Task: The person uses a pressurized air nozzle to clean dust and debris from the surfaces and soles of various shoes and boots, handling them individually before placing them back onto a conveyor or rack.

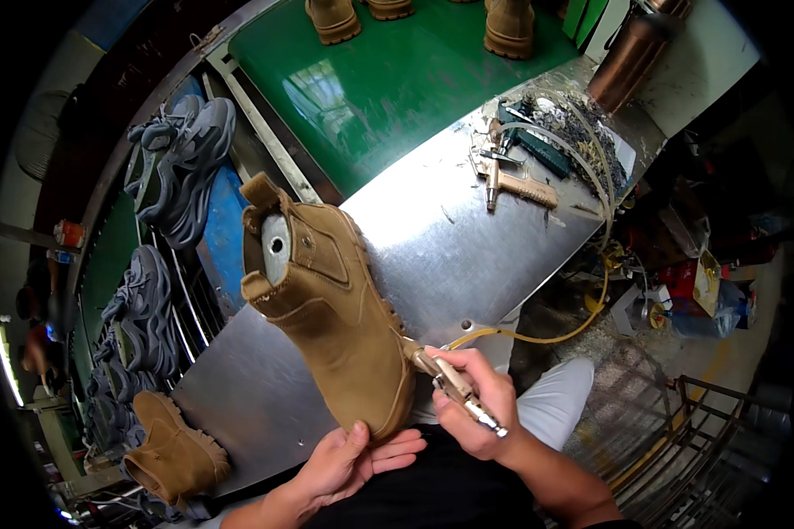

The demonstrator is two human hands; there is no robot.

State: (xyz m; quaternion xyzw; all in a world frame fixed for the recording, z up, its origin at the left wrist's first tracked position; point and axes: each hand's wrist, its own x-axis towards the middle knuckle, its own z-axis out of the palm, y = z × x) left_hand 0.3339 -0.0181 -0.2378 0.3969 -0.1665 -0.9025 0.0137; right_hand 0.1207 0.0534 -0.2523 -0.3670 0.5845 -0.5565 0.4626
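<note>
The boot is reaching over the table's near edge. The left hand's thumb is touching its toe, fingers spread apart; the right hand's fingers are clamping a gun toward its sole. Sole-edge work is apparently underway, calling for a steady toe.

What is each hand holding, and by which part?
Left hand: the brown boot, by the toe. Right hand: the metal tool, around its middle.
</note>
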